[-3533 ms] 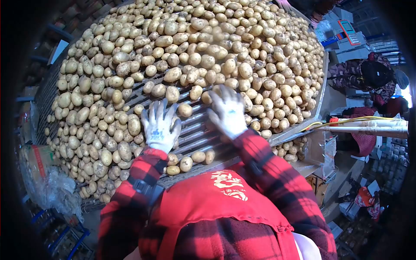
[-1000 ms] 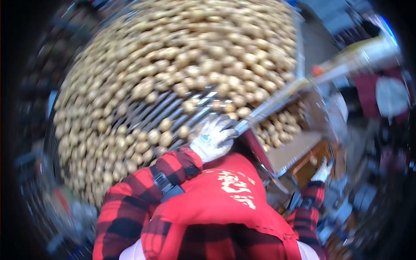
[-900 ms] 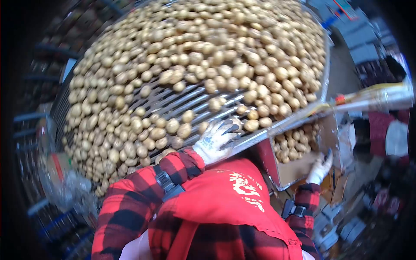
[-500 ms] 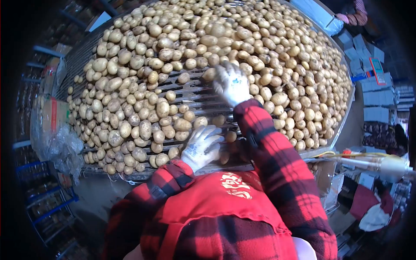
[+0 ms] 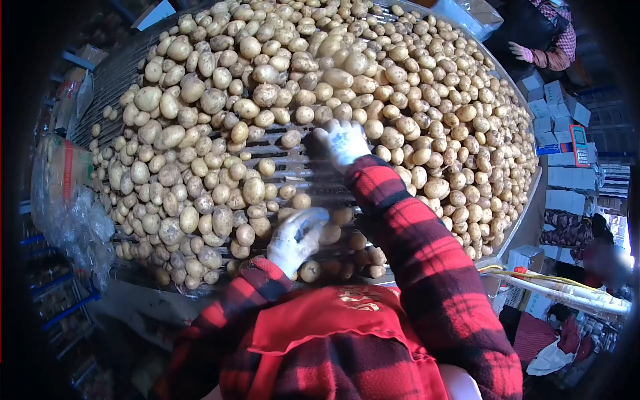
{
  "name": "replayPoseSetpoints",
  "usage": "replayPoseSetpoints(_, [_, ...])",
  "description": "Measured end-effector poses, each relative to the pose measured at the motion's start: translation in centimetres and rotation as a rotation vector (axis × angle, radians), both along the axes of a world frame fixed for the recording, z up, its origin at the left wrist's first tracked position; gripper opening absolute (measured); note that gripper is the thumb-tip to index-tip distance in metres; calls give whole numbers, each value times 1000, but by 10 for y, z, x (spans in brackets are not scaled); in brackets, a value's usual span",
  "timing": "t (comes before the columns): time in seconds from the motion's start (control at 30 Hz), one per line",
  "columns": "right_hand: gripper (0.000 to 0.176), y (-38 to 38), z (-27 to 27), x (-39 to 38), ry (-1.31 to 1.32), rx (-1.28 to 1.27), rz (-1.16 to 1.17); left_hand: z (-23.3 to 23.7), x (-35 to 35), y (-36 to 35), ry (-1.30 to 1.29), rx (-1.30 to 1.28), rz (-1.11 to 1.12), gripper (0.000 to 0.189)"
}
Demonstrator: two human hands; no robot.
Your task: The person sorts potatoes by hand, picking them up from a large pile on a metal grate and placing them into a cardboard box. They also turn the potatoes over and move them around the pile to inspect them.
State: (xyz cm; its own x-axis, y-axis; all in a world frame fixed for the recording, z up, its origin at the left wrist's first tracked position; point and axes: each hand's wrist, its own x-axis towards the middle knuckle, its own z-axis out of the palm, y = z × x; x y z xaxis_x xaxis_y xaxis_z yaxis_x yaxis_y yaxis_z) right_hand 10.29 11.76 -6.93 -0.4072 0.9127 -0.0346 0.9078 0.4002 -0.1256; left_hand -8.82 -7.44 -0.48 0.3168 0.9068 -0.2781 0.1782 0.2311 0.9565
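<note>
Both of my hands wear white gloves with blue print. My left hand (image 5: pixel 294 241) is low over the slatted rack near my body, thumb and fingers apart in a curve. A potato (image 5: pixel 329 233) lies just beside its fingertips, and another potato (image 5: pixel 309 271) lies below the hand. Further up, my right hand (image 5: pixel 344 141) reaches to the edge of the potato pile (image 5: pixel 413 120), its fingers apart and bent forward against the potatoes. Bare dark slats (image 5: pixel 287 159) show between the two hands, with a lone potato (image 5: pixel 291 139) on them.
Loose potatoes spread across most of the rack. At the left stands a cardboard box (image 5: pixel 79 173) with crumpled plastic film (image 5: pixel 87 230). White boxes and an orange-rimmed calculator (image 5: pixel 580 145) are at the right. Another person's hand (image 5: pixel 521 52) shows at the top right. A pale pole (image 5: pixel 567 290) juts in at right.
My right hand has shifted slightly left and down at the pile's edge. My left hand's fingers have curved apart, and more potatoes now lie on the slats near my body.
</note>
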Motion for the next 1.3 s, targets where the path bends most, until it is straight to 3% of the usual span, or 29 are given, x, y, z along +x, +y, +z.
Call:
replayPoseSetpoints(0.03, [38,11,4,-14,-64,-229,-101,-7,-5,1,37,104,-88,29])
replayPoseSetpoints(0.1, [39,-11,50,-10,27,-196,147,8,-10,1,37,46,-87,29])
replayPoseSetpoints(0.17, [42,-16,57,-8,558,-343,-68,9,-16,0,5,-21,-68,28])
replayPoseSetpoints(0.23, [42,3,100,4,559,-284,-360,6,-12,3,6,-26,-53,28])
replayPoseSetpoints(0.3, [33,60,122,25,441,-157,-302,3,-9,3,11,-24,-37,28])
replayPoseSetpoints(0.37, [32,117,120,38,144,209,-177,-4,-6,5,15,-10,-13,28])
replayPoseSetpoints(0.43, [38,183,75,64,-5,66,-65,1,-2,22,120,88,-26,29])
replayPoseSetpoints(0.47, [52,163,101,64,50,-147,-106,0,-2,36,161,189,-44,29])
replayPoseSetpoints(0.5, [66,166,94,69,19,-182,-125,-1,-5,53,202,294,-73,28])
replayPoseSetpoints(0.57, [68,137,104,61,-144,-187,-208,20,-2,96,168,201,22,33])
replayPoseSetpoints(0.7, [39,59,97,87,-28,-375,-114,1,24,209,497,633,-10,39])
replayPoseSetpoints(0.73, [35,36,91,87,-75,-233,-81,-13,35,236,585,760,-26,46])
replayPoseSetpoints(0.77, [32,15,83,85,-122,-93,-49,-13,47,260,587,755,-120,56])
replayPoseSetpoints(0.8, [29,2,74,86,-170,-107,-77,-11,64,278,732,744,-209,60])
replayPoseSetpoints(0.83, [27,-11,61,88,-218,-124,-108,-50,79,306,787,771,-296,62])
replayPoseSetpoints(0.87, [25,-22,52,88,-143,-77,-214,-44,95,305,876,716,-309,61])
replayPoseSetpoints(0.93, [25,-43,55,95,-162,-191,-193,-25,119,312,1043,582,-433,63])
replayPoseSetpoints(0.97, [26,-53,69,93,-159,-214,-170,-32,124,310,1056,641,-405,60])
replayPoseSetpoints(1.0, [23,-55,77,98,12,-95,-114,-39,126,305,919,638,-400,59])
replayPoseSetpoints(1.1, [34,-57,84,120,355,-158,-308,-24,122,262,467,464,-433,52])
replayPoseSetpoints(1.13, [45,-55,96,131,929,-685,-487,-25,116,240,387,476,-406,51])
replayPoseSetpoints(1.17, [56,-64,74,146,1196,-740,-486,-27,110,220,307,485,-380,51])
replayPoseSetpoints(1.23, [62,-100,106,135,2006,-968,-548,-20,109,179,-267,-22,-75,52])
replayPoseSetpoints(1.27, [63,-115,103,141,2062,-1064,-588,9,106,164,-476,-235,69,56])
replayPoseSetpoints(1.3, [63,-127,98,136,2162,-1038,-471,4,103,154,-601,-245,30,58])
